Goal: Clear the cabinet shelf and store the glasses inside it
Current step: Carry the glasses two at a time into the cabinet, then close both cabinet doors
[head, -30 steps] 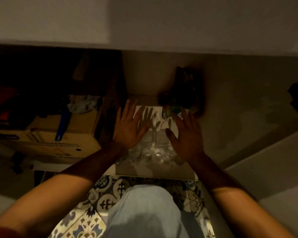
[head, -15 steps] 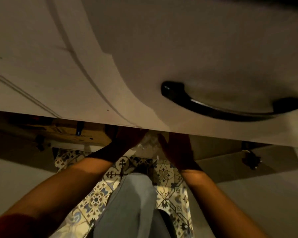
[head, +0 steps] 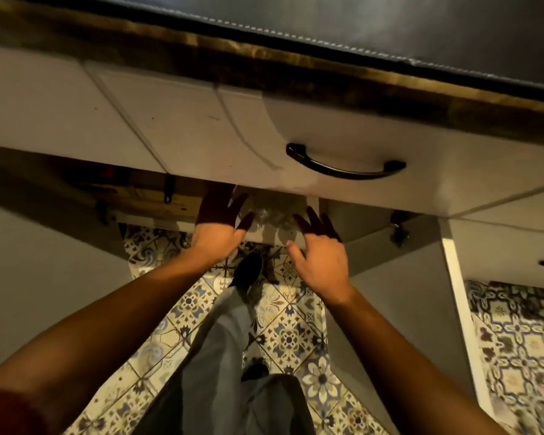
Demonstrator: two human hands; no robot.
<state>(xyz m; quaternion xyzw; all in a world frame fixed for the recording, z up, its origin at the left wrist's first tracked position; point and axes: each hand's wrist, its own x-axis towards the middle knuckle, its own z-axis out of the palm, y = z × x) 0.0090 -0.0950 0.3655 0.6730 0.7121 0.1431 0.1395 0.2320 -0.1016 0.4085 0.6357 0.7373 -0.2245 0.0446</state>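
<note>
Several clear glasses (head: 272, 216) stand in a cluster on the pale cabinet shelf (head: 264, 238), half hidden under the drawer front. My left hand (head: 219, 229) hovers at the shelf's front left with fingers spread, its fingertips in the cabinet's shadow. My right hand (head: 322, 252) sits a little lower at the front right of the shelf, fingers apart and holding nothing. Both hands flank the glasses without gripping them.
A white drawer front with a black handle (head: 346, 166) overhangs the shelf. A cardboard box (head: 157, 196) sits in the cabinet to the left. An open cabinet door (head: 405, 296) stands at right. Patterned floor tiles (head: 283, 337) and my leg (head: 226, 356) lie below.
The view has risen from inside the cabinet to the drawer front and countertop edge. Both hands have drawn back from around the glasses to the shelf's front edge.
</note>
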